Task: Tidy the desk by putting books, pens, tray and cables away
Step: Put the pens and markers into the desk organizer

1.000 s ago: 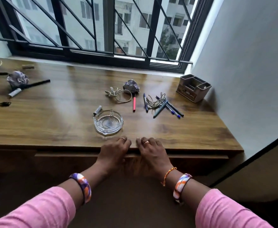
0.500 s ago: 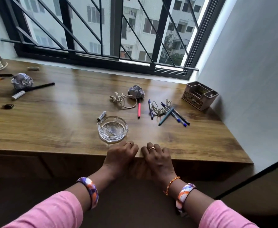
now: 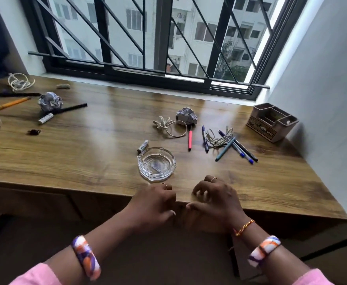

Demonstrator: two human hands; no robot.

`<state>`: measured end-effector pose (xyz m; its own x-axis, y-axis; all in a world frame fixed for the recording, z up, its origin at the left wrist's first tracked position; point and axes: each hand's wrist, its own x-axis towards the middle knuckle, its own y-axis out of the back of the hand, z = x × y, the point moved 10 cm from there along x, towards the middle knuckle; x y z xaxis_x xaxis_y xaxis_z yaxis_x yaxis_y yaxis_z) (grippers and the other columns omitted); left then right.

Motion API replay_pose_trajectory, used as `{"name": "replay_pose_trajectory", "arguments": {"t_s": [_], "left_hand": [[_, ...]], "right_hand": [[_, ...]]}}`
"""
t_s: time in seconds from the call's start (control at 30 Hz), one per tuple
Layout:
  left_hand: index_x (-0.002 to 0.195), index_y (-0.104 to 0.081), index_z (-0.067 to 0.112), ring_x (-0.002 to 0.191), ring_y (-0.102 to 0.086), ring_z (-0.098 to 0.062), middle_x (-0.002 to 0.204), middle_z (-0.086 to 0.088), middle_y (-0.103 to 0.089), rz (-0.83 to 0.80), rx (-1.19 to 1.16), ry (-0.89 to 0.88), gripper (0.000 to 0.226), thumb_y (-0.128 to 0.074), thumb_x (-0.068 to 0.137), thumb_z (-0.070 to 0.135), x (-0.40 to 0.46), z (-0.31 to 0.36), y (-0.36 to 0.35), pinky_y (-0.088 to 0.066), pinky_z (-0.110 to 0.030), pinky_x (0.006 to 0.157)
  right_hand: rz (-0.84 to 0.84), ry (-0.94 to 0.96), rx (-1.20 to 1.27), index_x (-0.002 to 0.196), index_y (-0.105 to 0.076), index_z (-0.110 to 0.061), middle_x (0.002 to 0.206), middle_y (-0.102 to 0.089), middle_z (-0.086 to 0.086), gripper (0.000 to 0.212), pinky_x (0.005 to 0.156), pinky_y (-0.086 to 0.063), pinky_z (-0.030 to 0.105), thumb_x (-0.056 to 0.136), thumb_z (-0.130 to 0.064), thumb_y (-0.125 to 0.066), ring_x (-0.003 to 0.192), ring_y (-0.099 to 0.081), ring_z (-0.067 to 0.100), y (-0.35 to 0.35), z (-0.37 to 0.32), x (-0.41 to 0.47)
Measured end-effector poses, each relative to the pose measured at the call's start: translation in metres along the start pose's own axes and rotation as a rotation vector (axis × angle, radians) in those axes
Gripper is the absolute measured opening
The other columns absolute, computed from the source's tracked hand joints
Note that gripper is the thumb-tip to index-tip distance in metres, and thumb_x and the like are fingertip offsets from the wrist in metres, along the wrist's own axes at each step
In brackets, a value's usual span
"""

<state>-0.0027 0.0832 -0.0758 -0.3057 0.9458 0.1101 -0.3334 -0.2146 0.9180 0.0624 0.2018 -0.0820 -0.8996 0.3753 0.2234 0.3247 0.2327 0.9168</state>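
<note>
We see both hands at the near edge of the wooden desk (image 3: 65, 153), side by side and close together. The left hand (image 3: 154, 204) has its fingers curled loosely downward at the desk's rim, and the right hand (image 3: 215, 198) likewise has loosely bent fingers, the tips over the desktop; neither grasps anything, so we read both as released.

Every item to be tidied lies beyond the hands. Just past the left hand sits a clear glass tray (image 3: 156, 163), near but not touched. A small white marker (image 3: 143, 146) lies against its far left side. Farther back, a coiled cream cable (image 3: 169, 126) rests beside a crumpled paper ball (image 3: 186, 116), and a pink pen (image 3: 190, 140) lies to their right. Ahead of the right hand, a scatter of blue and dark pens (image 3: 233, 148) overlaps a second cable coil (image 3: 217, 136). A beige compartmented organiser (image 3: 271, 122) stands near the right wall, well apart from both hands.

At far left we find another cable (image 3: 19, 82), a second paper ball (image 3: 50, 101), a black pen (image 3: 70, 109) and a yellow pencil (image 3: 6, 105).
</note>
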Motion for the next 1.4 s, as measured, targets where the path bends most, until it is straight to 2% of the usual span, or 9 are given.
{"name": "replay_pose_trajectory", "arguments": {"t_s": [0.17, 0.3, 0.5, 0.8, 0.93, 1.03, 1.17, 1.27, 1.4], "left_hand": [[0.075, -0.07, 0.011, 0.06, -0.054, -0.001, 0.067, 0.003, -0.064, -0.076, -0.489, 0.165, 0.008, -0.072, 0.078, 0.018, 0.024, -0.045, 0.027, -0.044, -0.021, 0.06], [0.081, -0.068, 0.019, 0.071, -0.059, -0.013, 0.076, 0.007, -0.063, 0.262, -0.079, 0.382, 0.007, -0.068, 0.08, 0.026, 0.055, -0.11, 0.089, -0.046, -0.028, 0.069], [0.09, -0.068, 0.022, 0.094, -0.063, -0.021, 0.098, -0.001, -0.067, 0.024, 0.04, 0.709, 0.021, -0.071, 0.075, 0.037, 0.094, -0.191, 0.07, -0.051, -0.031, 0.08], [0.077, -0.071, 0.018, 0.082, -0.065, -0.021, 0.079, -0.002, -0.067, -0.024, 0.149, 0.793, 0.016, -0.073, 0.072, 0.034, 0.084, -0.238, 0.111, -0.047, -0.025, 0.065], [0.082, -0.076, 0.012, 0.051, -0.055, -0.009, 0.061, -0.005, -0.064, -0.029, -0.363, 0.582, 0.01, -0.074, 0.072, 0.011, 0.088, -0.22, 0.125, -0.045, -0.018, 0.051], [0.09, -0.075, 0.006, 0.059, -0.055, -0.009, 0.066, -0.013, -0.066, -0.229, -0.598, 0.353, 0.015, -0.074, 0.076, 0.011, 0.091, -0.181, 0.118, -0.047, -0.016, 0.055], [0.094, -0.075, 0.007, 0.056, -0.053, -0.001, 0.068, -0.004, -0.066, -0.372, -0.514, 0.324, 0.018, -0.071, 0.08, 0.017, 0.079, -0.207, 0.115, -0.044, -0.014, 0.054], [0.091, -0.075, 0.011, 0.074, -0.063, -0.01, 0.089, -0.006, -0.073, -0.152, -0.19, 0.434, 0.022, -0.072, 0.079, 0.029, 0.069, -0.281, 0.149, -0.05, -0.025, 0.069], [0.114, -0.06, 0.014, 0.109, -0.056, -0.031, 0.122, -0.013, -0.055, 0.074, 0.378, 0.841, 0.035, -0.064, 0.084, 0.032, 0.018, -0.386, 0.21, -0.048, -0.036, 0.081]], "right_hand": [[-0.262, 0.093, 0.283, 0.105, -0.063, -0.031, 0.085, -0.055, -0.016, 0.059, 0.063, -0.046, 0.016, 0.054, -0.054, -0.081, 0.066, -0.053, 0.003, -0.017, -0.011, 0.038], [-0.253, 0.045, 0.455, 0.079, -0.061, -0.03, 0.076, -0.06, -0.013, 0.041, 0.062, -0.052, 0.029, 0.049, -0.043, -0.087, 0.061, -0.053, 0.003, -0.028, -0.017, 0.077], [-0.294, 0.053, 0.541, 0.056, -0.052, -0.021, 0.052, -0.052, -0.01, 0.041, 0.051, -0.041, 0.029, 0.048, -0.042, -0.086, 0.05, -0.043, 0.0, -0.053, -0.019, 0.132], [-0.42, 0.106, 0.478, 0.065, -0.055, -0.029, 0.066, -0.059, -0.009, 0.034, 0.059, -0.045, 0.024, 0.056, -0.036, -0.087, 0.055, -0.049, 0.001, -0.054, -0.062, 0.175], [-0.294, 0.027, 0.617, 0.099, -0.06, -0.034, 0.079, -0.064, -0.005, 0.047, 0.056, -0.047, 0.024, 0.058, -0.046, -0.079, 0.057, -0.055, 0.003, -0.029, -0.081, 0.204], [-0.381, 0.004, 0.789, 0.093, -0.062, -0.032, 0.077, -0.067, 0.001, 0.03, 0.047, -0.047, 0.026, 0.068, -0.027, -0.078, 0.054, -0.062, 0.015, -0.04, -0.112, 0.212], [-0.397, -0.085, 0.632, 0.082, -0.069, -0.013, 0.069, -0.069, 0.015, 0.012, 0.049, -0.055, 0.033, 0.074, -0.019, -0.077, 0.057, -0.068, 0.029, -0.047, -0.132, 0.216], [-0.414, -0.153, 0.364, 0.076, -0.067, -0.009, 0.061, -0.068, 0.01, 0.014, 0.048, -0.054, 0.029, 0.075, -0.021, -0.075, 0.051, -0.065, 0.02, -0.048, -0.133, 0.213], [-0.557, -0.266, 0.137, 0.076, -0.065, -0.019, 0.059, -0.064, -0.002, 0.011, 0.045, -0.046, 0.019, 0.075, -0.016, -0.075, 0.039, -0.053, 0.002, -0.067, -0.127, 0.19]]}}
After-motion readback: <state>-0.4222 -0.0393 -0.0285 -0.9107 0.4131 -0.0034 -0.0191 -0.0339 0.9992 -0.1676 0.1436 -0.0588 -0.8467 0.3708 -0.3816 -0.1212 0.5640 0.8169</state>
